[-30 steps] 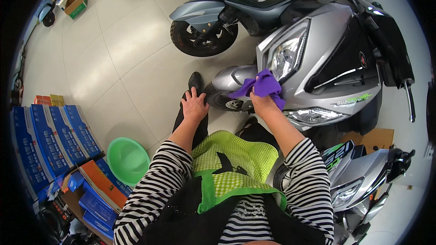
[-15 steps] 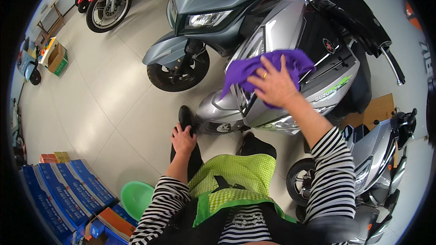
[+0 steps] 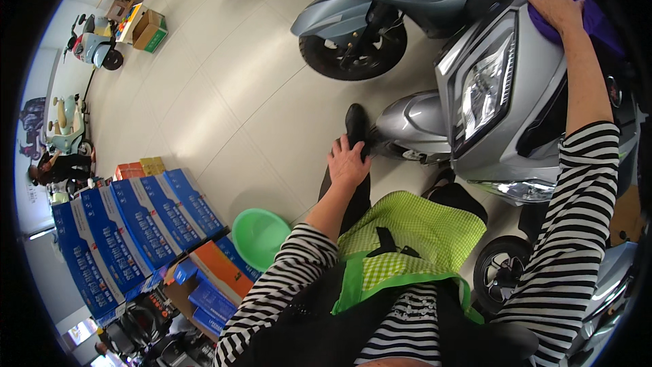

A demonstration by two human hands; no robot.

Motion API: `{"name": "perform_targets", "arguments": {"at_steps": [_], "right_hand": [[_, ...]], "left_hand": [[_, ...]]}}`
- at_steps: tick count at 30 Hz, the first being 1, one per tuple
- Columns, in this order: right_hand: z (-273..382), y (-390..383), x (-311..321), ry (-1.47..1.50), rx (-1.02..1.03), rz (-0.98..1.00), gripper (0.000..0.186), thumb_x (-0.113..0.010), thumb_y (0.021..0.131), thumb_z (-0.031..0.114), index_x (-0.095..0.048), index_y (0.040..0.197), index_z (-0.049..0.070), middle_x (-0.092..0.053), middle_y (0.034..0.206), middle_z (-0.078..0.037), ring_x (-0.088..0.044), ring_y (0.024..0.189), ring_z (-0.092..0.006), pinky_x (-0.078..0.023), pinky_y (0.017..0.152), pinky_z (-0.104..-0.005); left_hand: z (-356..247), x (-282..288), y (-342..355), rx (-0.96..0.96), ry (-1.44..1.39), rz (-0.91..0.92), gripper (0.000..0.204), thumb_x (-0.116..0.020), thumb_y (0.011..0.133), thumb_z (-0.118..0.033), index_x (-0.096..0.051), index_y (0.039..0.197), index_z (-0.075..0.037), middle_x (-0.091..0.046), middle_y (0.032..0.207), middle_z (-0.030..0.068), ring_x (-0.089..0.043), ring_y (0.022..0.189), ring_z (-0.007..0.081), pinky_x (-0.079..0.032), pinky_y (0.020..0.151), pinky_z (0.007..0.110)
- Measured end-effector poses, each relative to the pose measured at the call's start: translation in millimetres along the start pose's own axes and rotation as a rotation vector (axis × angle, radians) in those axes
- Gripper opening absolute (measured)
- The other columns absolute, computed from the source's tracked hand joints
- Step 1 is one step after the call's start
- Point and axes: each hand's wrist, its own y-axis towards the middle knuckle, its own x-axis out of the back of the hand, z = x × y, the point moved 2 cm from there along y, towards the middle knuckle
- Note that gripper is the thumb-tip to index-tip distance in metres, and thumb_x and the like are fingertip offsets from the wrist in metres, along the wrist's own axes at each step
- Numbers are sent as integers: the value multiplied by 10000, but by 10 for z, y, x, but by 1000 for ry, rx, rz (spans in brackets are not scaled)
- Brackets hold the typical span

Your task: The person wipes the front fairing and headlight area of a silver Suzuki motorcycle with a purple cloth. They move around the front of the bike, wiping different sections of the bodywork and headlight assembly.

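A silver scooter (image 3: 536,78) stands in front of me to the right, its headlight (image 3: 485,78) uncovered. High on its front body lies a crumpled purple cloth (image 3: 598,22). My right hand (image 3: 555,5) presses on this cloth from above, holding it against the panel with fingers spread. Part of the cloth is hidden under the hand. My left hand (image 3: 350,163) rests on my dark-trousered leg beside the scooter's front fender (image 3: 414,119), its fingers apart and nothing in it.
A grey-blue scooter (image 3: 353,34) stands close beyond the silver one. At lower left are stacked blue boxes (image 3: 136,231) and a green basin (image 3: 261,238). Another scooter's wheel (image 3: 502,272) is near my right side. An open carton (image 3: 149,30) stands farther off.
The view has swung left. My right hand has carried the purple cloth farther up the scooter's front, away from the headlight. My left hand still rests on my leg.
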Motion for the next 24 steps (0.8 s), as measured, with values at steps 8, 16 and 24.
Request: {"name": "perform_targets", "arguments": {"at_steps": [8,16,24], "right_hand": [[1146,-857,219,74,302,30,395,-603,865,346,-641,1243,237,-559,1379,-39,-370,1432,-289,-255,1085,-753],[1679,-2513,243,312,663,21,338,-686,800,225,-661,1124,132,-578,1270,-85,-318,1440,-345,-177,1144,-713],[1487,-3221,36,539,684,-40,317,-676,768,152,-666,1085,151,-590,1216,-74,-310,1460,-326,-104,1162,-717]], "left_hand": [[-44,-34,-44,9,20,51,463,-663,842,-404,-624,1279,-256,-366,1521,143,-360,1377,394,-378,1037,538],[62,-60,-127,-33,-5,-45,469,-678,823,-403,-636,1258,-233,-420,1439,154,-412,1309,367,-420,998,523],[125,-55,-209,-53,-38,-40,472,-655,850,-404,-593,1307,-302,-358,1520,166,-379,1361,394,-402,1031,534]]}}
